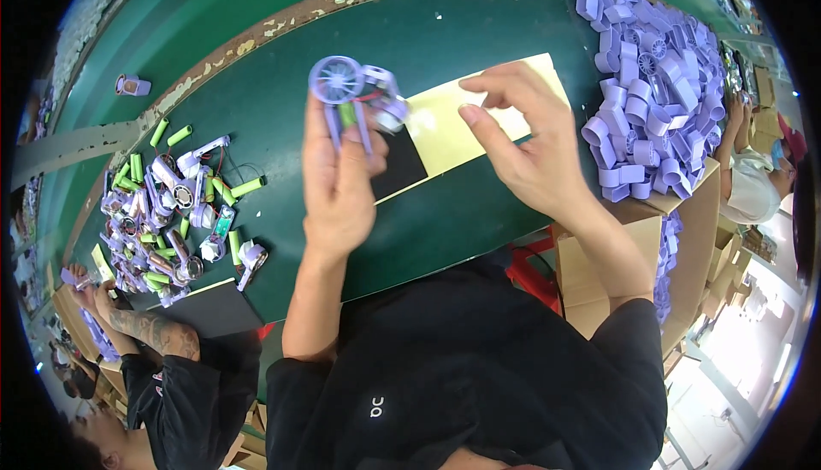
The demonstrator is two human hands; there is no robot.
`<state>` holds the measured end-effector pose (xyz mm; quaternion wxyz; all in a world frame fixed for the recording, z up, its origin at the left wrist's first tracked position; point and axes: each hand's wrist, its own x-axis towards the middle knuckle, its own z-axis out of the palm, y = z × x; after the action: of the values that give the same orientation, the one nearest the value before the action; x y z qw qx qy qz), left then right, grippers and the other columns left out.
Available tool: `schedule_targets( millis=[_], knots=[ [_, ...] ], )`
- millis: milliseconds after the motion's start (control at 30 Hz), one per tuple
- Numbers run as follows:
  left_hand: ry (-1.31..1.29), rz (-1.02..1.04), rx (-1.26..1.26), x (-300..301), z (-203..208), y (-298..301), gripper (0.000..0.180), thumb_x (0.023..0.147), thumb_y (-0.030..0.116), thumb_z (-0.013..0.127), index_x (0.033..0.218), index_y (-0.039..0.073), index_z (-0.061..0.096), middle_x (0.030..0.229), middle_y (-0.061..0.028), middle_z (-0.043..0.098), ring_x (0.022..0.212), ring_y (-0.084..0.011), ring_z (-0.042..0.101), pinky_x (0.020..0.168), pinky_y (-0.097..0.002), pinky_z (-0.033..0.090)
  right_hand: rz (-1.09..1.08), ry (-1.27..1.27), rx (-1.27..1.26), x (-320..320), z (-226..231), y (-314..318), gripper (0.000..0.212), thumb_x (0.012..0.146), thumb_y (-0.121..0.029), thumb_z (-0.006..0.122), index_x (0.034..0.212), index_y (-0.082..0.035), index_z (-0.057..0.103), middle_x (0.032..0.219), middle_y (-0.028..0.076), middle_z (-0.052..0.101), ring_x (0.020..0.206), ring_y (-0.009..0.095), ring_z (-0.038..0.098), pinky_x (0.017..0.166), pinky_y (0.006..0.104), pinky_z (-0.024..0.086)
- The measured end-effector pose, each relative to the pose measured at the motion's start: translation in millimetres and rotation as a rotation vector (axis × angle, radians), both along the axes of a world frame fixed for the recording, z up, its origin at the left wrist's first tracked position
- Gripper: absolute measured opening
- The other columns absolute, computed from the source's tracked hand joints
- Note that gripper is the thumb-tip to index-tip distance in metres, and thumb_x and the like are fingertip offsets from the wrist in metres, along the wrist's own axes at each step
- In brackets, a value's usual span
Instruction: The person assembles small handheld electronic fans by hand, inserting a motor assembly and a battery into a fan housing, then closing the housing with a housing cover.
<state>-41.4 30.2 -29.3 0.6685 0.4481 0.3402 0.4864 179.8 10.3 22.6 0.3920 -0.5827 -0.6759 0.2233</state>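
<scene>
My left hand is closed around a partly assembled purple handheld fan, held upright above the table. A round spoked grille tops it, and a green battery cell shows between its handle sides. Beside the grille hangs a motor part with red wires; whether it is joined to the housing I cannot tell. To the right, my right hand hovers with thumb and fingers apart and nothing between them. Beneath it lies a pale yellow sheet, next to a black pad.
Fan innards with green cells are heaped at the left. Purple housing shells are piled at the right, above an open cardboard box. A co-worker's tattooed arm reaches in at lower left. One purple part lies beyond the table's rim.
</scene>
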Motion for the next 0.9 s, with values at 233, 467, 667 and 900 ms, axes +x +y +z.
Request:
schedule_targets(
  millis=[233, 467, 667, 900],
  knots=[
    [0.005, 0.168, -0.003, -11.8, -25.5, 0.6, 0.026, 0.110, 0.010, 0.043, 0.135, 0.003, 0.046, 0.110, -0.0019, 0.055, 0.072, -0.0063, 0.047, 0.059, -0.0221, 0.037, 0.103, -0.245, -0.078, -30.9, -64.0, -8.8, 0.034, 0.089, -0.011, 0.078, 0.120, -0.001, 0.073, 0.096, 0.010, 0.065, 0.078, 0.023, 0.067, 0.069, 0.0364, 0.056],
    [0.058, 0.189, 0.046, -7.5, -58.5, -10.0, 0.051, 0.110, 0.006, 0.039, 0.158, 0.005, 0.020, 0.116, -0.0050, 0.054, 0.078, -0.0074, 0.047, 0.065, -0.0227, 0.042, 0.194, -0.451, 0.047, -41.5, -72.5, -1.7, 0.033, 0.087, -0.011, 0.078, 0.117, 0.001, 0.072, 0.094, 0.009, 0.061, 0.079, 0.025, 0.068, 0.069, 0.0382, 0.056],
    [0.138, 0.168, 0.101, -8.0, -60.0, -10.1, 0.068, 0.110, 0.008, 0.038, 0.167, 0.003, 0.000, 0.116, -0.0087, 0.053, 0.080, -0.0092, 0.048, 0.068, -0.0240, 0.045, 0.228, -0.349, -0.006, -36.7, -70.9, 3.7, 0.022, 0.085, -0.009, 0.080, 0.104, 0.001, 0.074, 0.089, 0.008, 0.063, 0.075, 0.024, 0.066, 0.068, 0.0370, 0.056],
    [0.167, 0.164, 0.073, -9.2, -59.3, -10.2, 0.070, 0.110, 0.005, 0.038, 0.167, 0.002, -0.002, 0.116, -0.0080, 0.054, 0.080, -0.0093, 0.048, 0.069, -0.0242, 0.045, 0.182, 0.148, -0.497, -25.3, -55.1, 9.5, 0.013, 0.086, -0.005, 0.082, 0.092, 0.000, 0.071, 0.077, 0.001, 0.057, 0.067, 0.008, 0.053, 0.063, 0.0250, 0.044]
  ],
)
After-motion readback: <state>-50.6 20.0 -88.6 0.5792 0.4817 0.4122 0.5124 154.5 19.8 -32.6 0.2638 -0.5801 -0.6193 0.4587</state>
